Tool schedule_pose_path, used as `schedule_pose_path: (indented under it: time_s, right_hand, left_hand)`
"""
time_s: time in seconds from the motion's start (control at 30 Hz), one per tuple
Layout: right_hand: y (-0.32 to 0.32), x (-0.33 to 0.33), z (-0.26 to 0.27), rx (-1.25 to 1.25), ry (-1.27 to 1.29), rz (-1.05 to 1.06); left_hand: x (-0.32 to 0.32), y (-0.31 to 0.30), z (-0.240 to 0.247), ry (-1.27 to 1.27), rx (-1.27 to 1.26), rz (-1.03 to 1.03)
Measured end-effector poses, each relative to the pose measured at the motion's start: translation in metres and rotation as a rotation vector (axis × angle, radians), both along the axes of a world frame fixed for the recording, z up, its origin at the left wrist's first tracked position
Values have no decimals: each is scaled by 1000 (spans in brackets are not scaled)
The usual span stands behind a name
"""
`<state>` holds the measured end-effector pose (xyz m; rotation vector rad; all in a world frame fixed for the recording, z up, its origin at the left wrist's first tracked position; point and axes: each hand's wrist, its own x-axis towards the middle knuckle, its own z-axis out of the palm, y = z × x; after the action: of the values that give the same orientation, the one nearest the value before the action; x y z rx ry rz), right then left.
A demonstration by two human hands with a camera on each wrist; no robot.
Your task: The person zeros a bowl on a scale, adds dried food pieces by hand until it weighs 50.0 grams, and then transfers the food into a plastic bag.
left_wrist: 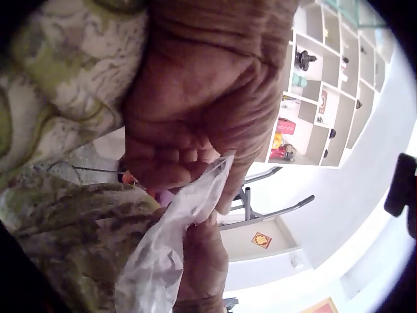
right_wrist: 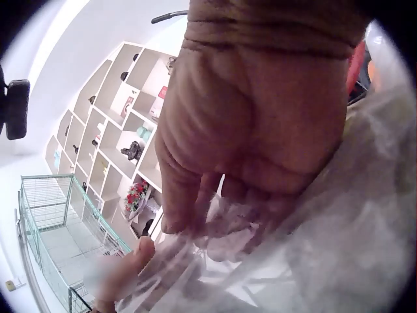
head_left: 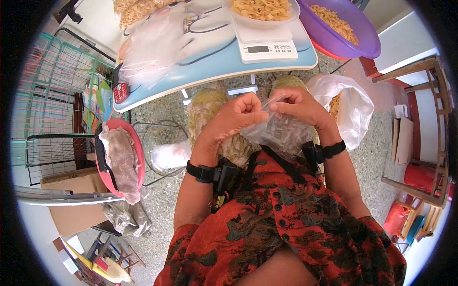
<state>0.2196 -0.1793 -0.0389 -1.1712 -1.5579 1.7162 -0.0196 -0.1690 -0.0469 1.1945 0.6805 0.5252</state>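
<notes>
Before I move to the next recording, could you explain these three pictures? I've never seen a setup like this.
There is no machine here, just a person with a bare left hand and right hand. The large picture comes from a camera worn on the head, looking forward and down. The others come from black cameras strapped to the wrists, each watching its own hand's work. Both hands pinch a clear plastic bag. On the blue table in front stands a white scale holding a bowl of yellow pieces; to its left lie a pile of thin bags and a small red device with keys.
</notes>
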Motion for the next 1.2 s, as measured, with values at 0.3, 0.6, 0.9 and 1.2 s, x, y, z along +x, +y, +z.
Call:
schedule_pose_path:
  time_s: [0.3, 0.6, 0.9, 1.2]
  right_hand:
    - [-5, 5, 10, 2, 77, 13]
    - [-5, 0, 102, 277, -139, -65]
    - [-13, -35, 124, 323, -220, 120]
    - [-30, -44, 115, 94, 84, -136]
  left_hand:
    - [0, -3, -1, -130, -62, 155]
    - [-3, -11, 54, 121, 131, 192]
    - [-15, -18, 119, 191, 526, 497]
    - [-21, -32, 116, 139, 693, 1006]
